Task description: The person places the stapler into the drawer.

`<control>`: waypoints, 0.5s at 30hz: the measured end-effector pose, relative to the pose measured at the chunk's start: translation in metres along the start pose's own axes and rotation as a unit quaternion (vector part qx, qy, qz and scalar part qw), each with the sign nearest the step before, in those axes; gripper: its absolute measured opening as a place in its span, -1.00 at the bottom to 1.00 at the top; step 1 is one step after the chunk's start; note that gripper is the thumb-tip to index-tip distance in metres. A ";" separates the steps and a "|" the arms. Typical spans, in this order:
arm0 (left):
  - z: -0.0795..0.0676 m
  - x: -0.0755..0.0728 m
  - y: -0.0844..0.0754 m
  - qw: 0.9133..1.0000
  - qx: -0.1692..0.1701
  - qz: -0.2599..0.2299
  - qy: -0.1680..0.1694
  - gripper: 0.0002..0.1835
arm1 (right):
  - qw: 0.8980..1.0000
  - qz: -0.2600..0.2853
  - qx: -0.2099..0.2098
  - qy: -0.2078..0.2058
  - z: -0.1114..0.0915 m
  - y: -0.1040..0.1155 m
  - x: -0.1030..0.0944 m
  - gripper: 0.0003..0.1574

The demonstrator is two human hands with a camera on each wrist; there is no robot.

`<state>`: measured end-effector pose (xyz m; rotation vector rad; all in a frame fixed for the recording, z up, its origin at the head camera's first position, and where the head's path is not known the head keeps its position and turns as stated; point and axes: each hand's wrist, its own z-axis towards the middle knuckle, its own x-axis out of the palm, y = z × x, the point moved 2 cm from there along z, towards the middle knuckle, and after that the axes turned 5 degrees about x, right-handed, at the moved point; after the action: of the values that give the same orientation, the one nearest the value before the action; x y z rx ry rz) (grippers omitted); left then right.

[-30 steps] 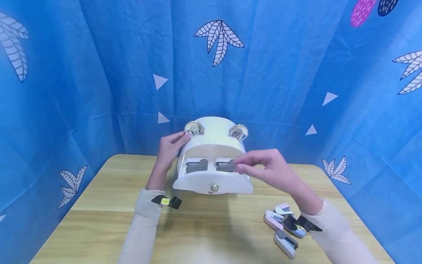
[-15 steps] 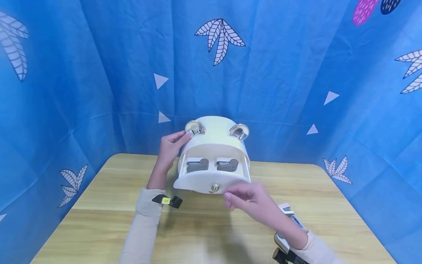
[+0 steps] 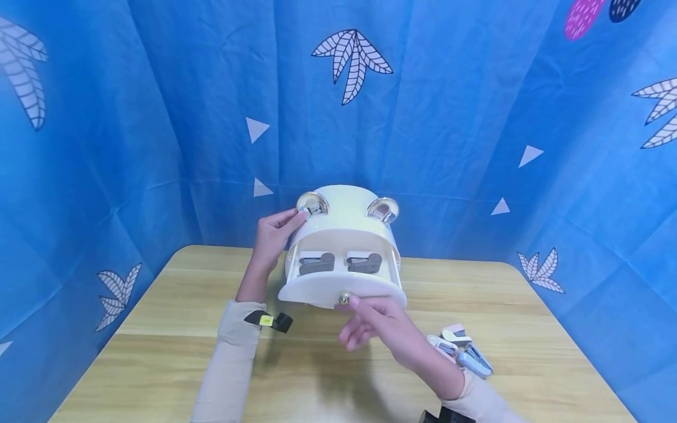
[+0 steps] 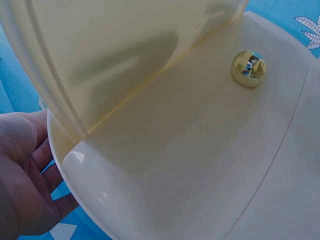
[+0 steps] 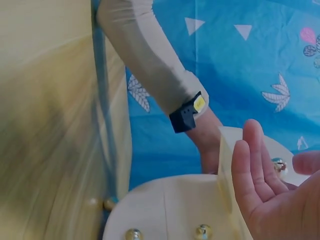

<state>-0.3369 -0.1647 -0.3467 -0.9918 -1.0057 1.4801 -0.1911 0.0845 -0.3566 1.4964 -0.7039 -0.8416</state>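
Observation:
A white rounded storage box [image 3: 345, 202] with two shiny ear-like discs stands on the table, its top drawer [image 3: 317, 289] pulled out. Two grey-and-white staplers, one on the left [image 3: 317, 263] and one on the right [image 3: 364, 262], lie side by side in it. My left hand [image 3: 271, 239] holds the box's left side by the ear; in the left wrist view its fingers [image 4: 42, 162] reach behind the side wall. At the drawer front, my right hand [image 3: 381, 326] has thumb and forefinger at the round gold knob [image 3: 344, 298], pinching it, other fingers loosely bent.
Several loose staplers lie to the right on the wooden table [image 3: 174, 352], among them a light blue one [image 3: 474, 363]; my right forearm partly covers the group. Lower knobs [image 5: 203, 231] show on the box front. A blue patterned curtain [image 3: 449, 117] surrounds the table.
My right hand has left the right stapler in the drawer, dropped below the drawer front and moved left to the knob. My left hand and the box have stayed put.

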 end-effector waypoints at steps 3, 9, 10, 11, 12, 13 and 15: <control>0.000 0.000 0.002 1.000 0.000 0.002 -0.001 -0.44 | 1.000 0.015 0.008 -0.013 0.002 -0.001 0.002 -0.37; 0.002 0.000 0.004 1.000 0.007 -0.002 -0.006 -0.47 | 0.999 0.031 0.023 -0.033 0.003 -0.001 0.004 -0.34; 0.003 0.000 0.003 1.000 0.007 -0.002 -0.006 -0.47 | 0.999 0.031 0.024 -0.037 0.004 0.000 0.004 -0.34; 0.003 0.000 0.004 1.000 0.007 -0.002 -0.006 -0.47 | 0.998 0.032 0.026 -0.042 0.004 0.001 0.004 -0.34; 0.003 0.000 0.003 1.000 0.007 -0.001 -0.006 -0.47 | 0.998 0.032 0.027 -0.046 0.005 0.003 0.004 -0.34; 0.003 0.000 0.003 1.000 0.007 -0.001 -0.005 -0.47 | 0.998 0.033 0.028 -0.050 0.006 0.004 0.004 -0.34; 0.003 -0.001 0.002 1.000 0.009 -0.002 -0.005 -0.47 | 0.997 0.034 0.027 -0.056 0.007 0.006 0.004 -0.35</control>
<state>-0.3406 -0.1659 -0.3480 -0.9695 -0.9995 1.4898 -0.1948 0.0771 -0.3515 1.4726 -0.8618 -0.8651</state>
